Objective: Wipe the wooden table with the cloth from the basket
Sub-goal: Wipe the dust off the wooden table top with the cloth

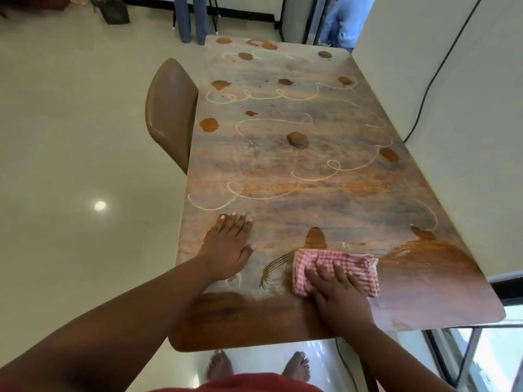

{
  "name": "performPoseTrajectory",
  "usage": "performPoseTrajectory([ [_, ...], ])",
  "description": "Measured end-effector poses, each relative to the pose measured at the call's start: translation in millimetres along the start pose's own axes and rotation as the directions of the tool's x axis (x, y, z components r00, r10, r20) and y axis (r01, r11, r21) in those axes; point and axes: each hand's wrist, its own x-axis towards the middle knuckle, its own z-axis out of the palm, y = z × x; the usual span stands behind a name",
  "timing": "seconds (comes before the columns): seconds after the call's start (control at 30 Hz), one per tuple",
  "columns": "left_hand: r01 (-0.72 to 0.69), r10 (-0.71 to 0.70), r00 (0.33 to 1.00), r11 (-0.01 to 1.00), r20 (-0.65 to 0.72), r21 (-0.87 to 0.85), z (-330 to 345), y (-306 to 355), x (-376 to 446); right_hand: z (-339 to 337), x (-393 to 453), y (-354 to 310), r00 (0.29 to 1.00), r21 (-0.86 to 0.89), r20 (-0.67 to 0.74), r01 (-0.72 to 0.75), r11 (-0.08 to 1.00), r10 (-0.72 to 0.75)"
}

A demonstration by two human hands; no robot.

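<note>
The wooden table [297, 171] stretches away from me, covered in a pale dusty film, brown blotches and thin looping lines. A red-and-white checked cloth [348, 264] lies folded on the near right part of the top. My right hand [336, 290] presses flat on the cloth's near half. To the cloth's right and along the near edge the wood shows darker and cleaner. My left hand [226, 250] rests flat on the table near its left edge, fingers spread, holding nothing. No basket is in view.
A brown chair [169, 114] is tucked against the table's left side. A white wall [452, 108] with a black cable runs along the right side. A person in a blue shirt [345, 21] stands beyond the far end. My bare feet [257, 366] stand on the glossy floor.
</note>
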Motion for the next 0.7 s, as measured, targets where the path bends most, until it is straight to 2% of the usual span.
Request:
performPoseTrajectory([
  [0.07,-0.002,0.002,1.0,1.0,-0.01,0.002,0.5,0.0,-2.7,-1.7,17.3,-23.7,1.0,0.027,-0.007,-0.01,1.0,0.01],
  [0.1,0.003,-0.002,1.0,1.0,-0.015,0.003,-0.2,0.3,-3.2,-3.0,23.6,-39.7,0.999,0.039,-0.005,0.039,0.998,-0.039],
  [0.23,0.036,-0.036,0.999,0.999,-0.007,0.006,-7.0,1.6,-3.6,2.4,17.5,-88.2,0.931,0.033,0.049,0.361,0.932,-0.363],
  [0.3,0.056,-0.056,0.998,0.998,-0.005,-0.018,-12.7,-0.5,-6.1,4.6,6.3,-80.0,0.876,0.039,0.101,0.47,0.882,-0.471],
  [0.37,0.087,-0.088,0.996,0.996,-0.012,-0.019,-18.4,-4.2,-11.7,0.1,0.7,-53.8,0.843,0.009,0.084,0.532,0.846,-0.531],
  [0.4,0.108,-0.108,0.994,0.994,-0.014,-0.013,-20.6,-6.6,-15.9,-4.0,-0.2,-40.0,0.839,-0.044,0.044,0.544,0.838,-0.543],
  [0.47,0.16,-0.16,0.987,0.987,-0.018,-0.012,-22.4,-11.4,-25.7,-15.4,7.6,-19.4,0.884,-0.103,0.023,0.467,0.878,-0.467],
  [0.57,0.253,-0.253,0.968,0.967,0.002,-0.016,-23.5,-16.5,-41.6,-12.7,37.9,-24.1,0.905,0.002,0.098,0.416,0.909,-0.415],
  [0.7,0.355,-0.355,0.934,0.935,0.039,0.01,-22.2,-16.9,-62.0,-5.1,63.3,-72.5,0.843,-0.012,0.036,0.538,0.843,-0.537],
])
